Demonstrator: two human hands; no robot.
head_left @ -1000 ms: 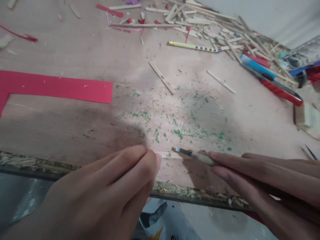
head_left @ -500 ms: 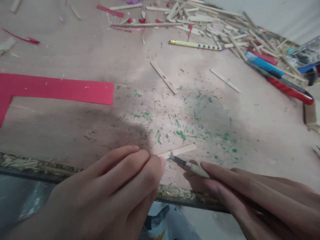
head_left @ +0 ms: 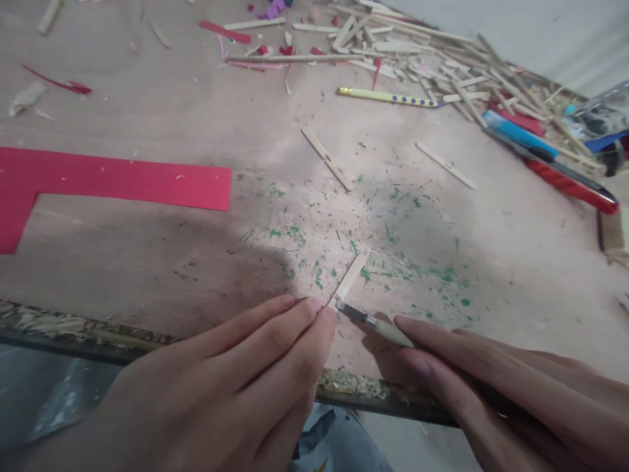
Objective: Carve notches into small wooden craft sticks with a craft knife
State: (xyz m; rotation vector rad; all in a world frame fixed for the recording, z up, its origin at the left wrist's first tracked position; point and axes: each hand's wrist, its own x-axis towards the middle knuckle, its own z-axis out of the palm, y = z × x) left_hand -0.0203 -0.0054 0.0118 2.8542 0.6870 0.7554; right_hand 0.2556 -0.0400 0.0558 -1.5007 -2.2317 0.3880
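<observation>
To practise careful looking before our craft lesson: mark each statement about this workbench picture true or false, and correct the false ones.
1. The right hand holds a small craft knife. True.
2. The knife's blade points at a short wooden stick by the left hand fingertips. True.
3. The red paper strip lies under the right hand. False: it lies far left on the board.
4. The green flecks are on the red paper. False: they dot the board.

Red paper strip [head_left: 118, 178], spotted pencil [head_left: 388, 98], perhaps pens [head_left: 545, 160], scattered sticks [head_left: 422, 56].
</observation>
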